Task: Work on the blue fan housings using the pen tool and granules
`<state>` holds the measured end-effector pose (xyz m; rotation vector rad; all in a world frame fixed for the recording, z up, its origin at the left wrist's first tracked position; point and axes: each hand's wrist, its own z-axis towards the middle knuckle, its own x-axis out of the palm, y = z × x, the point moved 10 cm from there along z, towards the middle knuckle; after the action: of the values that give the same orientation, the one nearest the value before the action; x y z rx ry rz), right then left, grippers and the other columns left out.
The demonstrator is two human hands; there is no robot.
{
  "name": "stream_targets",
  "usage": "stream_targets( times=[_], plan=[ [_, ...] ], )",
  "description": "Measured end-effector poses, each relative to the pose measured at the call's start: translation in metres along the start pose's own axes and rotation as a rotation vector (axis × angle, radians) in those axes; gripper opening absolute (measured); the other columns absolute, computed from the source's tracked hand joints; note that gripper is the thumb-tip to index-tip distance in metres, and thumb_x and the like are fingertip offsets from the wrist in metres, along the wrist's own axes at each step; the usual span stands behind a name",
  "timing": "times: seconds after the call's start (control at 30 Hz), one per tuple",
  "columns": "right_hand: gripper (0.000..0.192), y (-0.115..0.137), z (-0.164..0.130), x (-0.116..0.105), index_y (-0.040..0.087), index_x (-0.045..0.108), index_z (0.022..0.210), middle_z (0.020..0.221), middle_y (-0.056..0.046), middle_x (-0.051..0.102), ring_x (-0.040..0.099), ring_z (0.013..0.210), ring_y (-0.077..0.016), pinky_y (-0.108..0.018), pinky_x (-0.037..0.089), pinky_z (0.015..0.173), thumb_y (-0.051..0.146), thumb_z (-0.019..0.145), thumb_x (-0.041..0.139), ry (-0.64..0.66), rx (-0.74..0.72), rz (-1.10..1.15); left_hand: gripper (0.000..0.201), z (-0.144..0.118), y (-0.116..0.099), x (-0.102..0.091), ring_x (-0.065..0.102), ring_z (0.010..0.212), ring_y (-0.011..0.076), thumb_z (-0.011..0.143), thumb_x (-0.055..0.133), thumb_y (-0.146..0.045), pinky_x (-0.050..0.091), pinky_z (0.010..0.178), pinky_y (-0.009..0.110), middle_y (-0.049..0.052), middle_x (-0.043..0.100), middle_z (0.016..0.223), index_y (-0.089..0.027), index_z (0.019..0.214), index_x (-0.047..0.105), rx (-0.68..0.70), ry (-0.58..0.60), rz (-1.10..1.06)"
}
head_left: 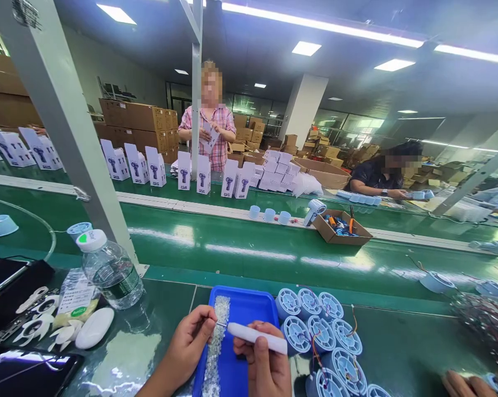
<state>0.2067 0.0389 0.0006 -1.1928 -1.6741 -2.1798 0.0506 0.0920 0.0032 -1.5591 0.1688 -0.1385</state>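
Note:
Over a blue tray (249, 303), my right hand (269, 366) is closed around a long white plastic piece (259, 337), its narrow end pointing left. My left hand (191, 339) pinches a thin, metallic-looking pin (221, 325) close to that narrow end; I cannot tell whether the two touch. Many small clear pieces (215, 355) lie in a strip along the tray's left side. Beside the tray on the right stand several light-blue round housings (296, 333) with spoked tops, some with thin wires sticking out.
A water bottle (112, 270), a white oval object (95, 328) and flat white parts (37, 328) lie left. Beyond the green belt (240, 248) are a cardboard box (342, 234) of tools and white cartons (203, 176). Another person's hand (472, 383) shows bottom right; two co-workers sit or stand opposite.

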Motion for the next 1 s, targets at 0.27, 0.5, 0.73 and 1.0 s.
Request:
stream_targets(
  times=[0.27,0.5,0.73,1.0],
  plan=[
    [0.034,-0.002,0.0,-0.003,0.021,0.061,0.093,0.089,0.0,0.064,0.065,0.063,-0.0156,-0.022,0.056,0.055,0.049,0.081,0.074,-0.042,0.0,-0.001,0.047,-0.001,-0.001,0.0,0.042,0.058,0.0102,0.078,0.054,-0.063,0.037,0.057,0.021,-0.004,0.044,0.06,-0.017,0.081,0.053,-0.002,-0.017,-0.029],
    [0.034,-0.005,-0.001,-0.006,0.022,0.062,0.093,0.089,0.0,0.064,0.065,0.063,-0.0158,-0.022,0.056,0.055,0.05,0.08,0.075,-0.067,0.003,-0.004,0.048,0.001,0.004,-0.002,0.043,0.058,0.0104,0.079,0.052,-0.064,0.037,0.056,0.021,-0.004,0.044,0.062,-0.016,0.082,0.053,-0.002,-0.033,-0.006],
    [0.033,-0.013,-0.002,-0.006,0.024,0.062,0.093,0.087,0.001,0.064,0.065,0.063,-0.0142,-0.02,0.054,0.055,0.05,0.079,0.075,-0.078,0.042,0.049,0.04,-0.004,0.007,-0.013,0.046,0.06,0.0114,0.083,0.05,-0.057,0.04,0.058,0.022,-0.001,0.05,0.069,-0.017,0.082,0.056,0.081,-0.127,0.138],
    [0.039,-0.012,-0.002,-0.003,0.022,0.06,0.092,0.085,-0.001,0.065,0.064,0.062,-0.0168,-0.024,0.054,0.052,0.053,0.075,0.077,-0.088,0.087,0.053,0.031,-0.005,0.002,-0.016,0.052,0.065,0.0133,0.086,0.05,-0.048,0.044,0.063,0.023,0.001,0.056,0.074,-0.018,0.083,0.059,0.151,-0.155,0.213]
  ],
)
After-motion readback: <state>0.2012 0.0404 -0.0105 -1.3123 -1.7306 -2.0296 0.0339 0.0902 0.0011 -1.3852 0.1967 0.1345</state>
